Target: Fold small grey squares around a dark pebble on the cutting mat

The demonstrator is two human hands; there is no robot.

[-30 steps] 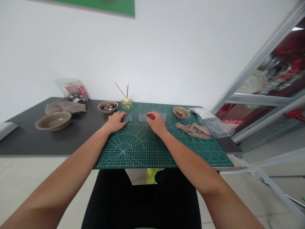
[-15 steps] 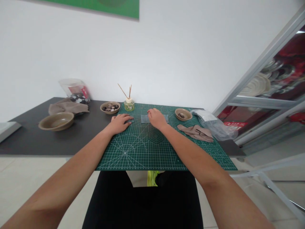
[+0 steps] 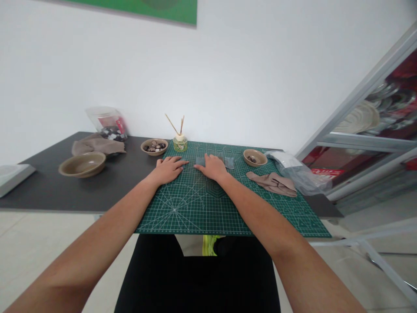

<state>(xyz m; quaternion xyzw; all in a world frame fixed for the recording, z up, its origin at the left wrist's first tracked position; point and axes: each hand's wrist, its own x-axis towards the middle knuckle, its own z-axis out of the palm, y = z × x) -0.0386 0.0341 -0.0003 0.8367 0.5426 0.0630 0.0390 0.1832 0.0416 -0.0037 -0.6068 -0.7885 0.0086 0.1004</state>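
A green cutting mat (image 3: 195, 208) lies on the dark table (image 3: 45, 191). My left hand (image 3: 169, 168) rests flat on the mat, fingers stretched out toward the right, covering a small grey-blue piece that no longer shows. My right hand (image 3: 212, 166) lies palm down on another grey-blue fabric piece (image 3: 229, 162), whose right end sticks out past my fingers. The two hands are close together near the mat's far edge.
A reed diffuser (image 3: 180, 141) stands at the mat's far edge. Small bowls (image 3: 154, 146) (image 3: 255, 158) hold buttons or stones. Beige cloth (image 3: 273, 182) and a plastic bag (image 3: 295, 169) lie to the right. A larger bowl (image 3: 82, 164), cloth and a jar (image 3: 107, 124) sit at the left.
My right hand has slid left along the grey-blue piece toward my left hand. My left hand has flattened over the small piece, hiding it. The camera view has shifted slightly.
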